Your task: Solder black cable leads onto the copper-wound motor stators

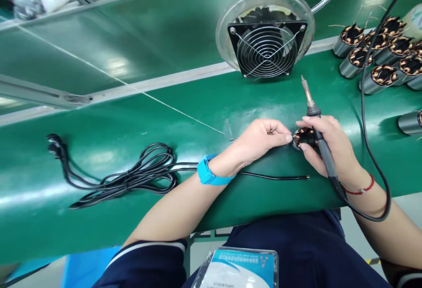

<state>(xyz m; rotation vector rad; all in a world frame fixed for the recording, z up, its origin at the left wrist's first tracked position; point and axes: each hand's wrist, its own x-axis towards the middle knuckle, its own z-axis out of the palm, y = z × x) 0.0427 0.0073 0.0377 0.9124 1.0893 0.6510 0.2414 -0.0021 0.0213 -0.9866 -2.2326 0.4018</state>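
My left hand [262, 138], with a blue band at its wrist, pinches at the left edge of a round motor stator [305, 136] with copper windings; a thin wire end shows by the fingers. My right hand [332, 145] holds that stator from the right with its fingertips. A soldering iron [325, 149] also rests in my right hand, its metal tip pointing up and away toward the fan. Below the hands, the stripped end of a black cable [280, 177] lies on the green mat [204, 129].
A fan in a round metal hood [267, 50] hangs beyond the hands. Several stators [377, 81] stand at the upper right, another [409, 123] lies at the right edge. A coiled black cable [128, 178] with plug lies left. The iron's cord [362, 99] loops at right.
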